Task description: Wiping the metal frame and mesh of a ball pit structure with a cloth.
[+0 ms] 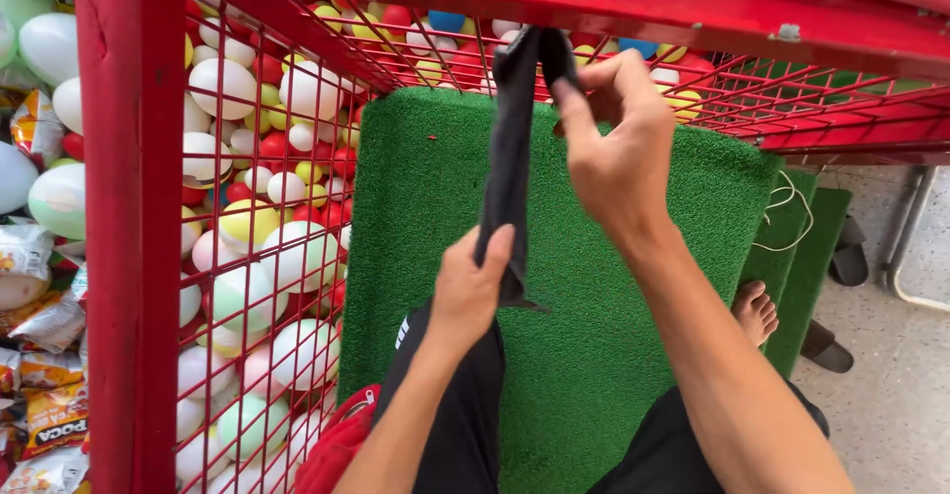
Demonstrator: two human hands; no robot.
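A dark grey cloth strip (511, 148) hangs stretched in front of a red wire cage (297, 108). My right hand (618, 148) pinches its upper end near the cage's red top bar (594, 4). Lower down, my left hand (470, 286) grips the bottom end, thumb pressed on the fabric. I sit on a green artificial-turf mat (614, 286), black trousers on my legs, one bare foot (757, 311) at the mat's right edge.
The cage holds several plastic balls (247, 227) in white, pale green, red, yellow and blue. Snack packets (40, 395) pile at the far left. Dark sandals (826, 345) lie on the speckled floor at right, beside a white cord (787, 217) and a metal frame leg (905, 247).
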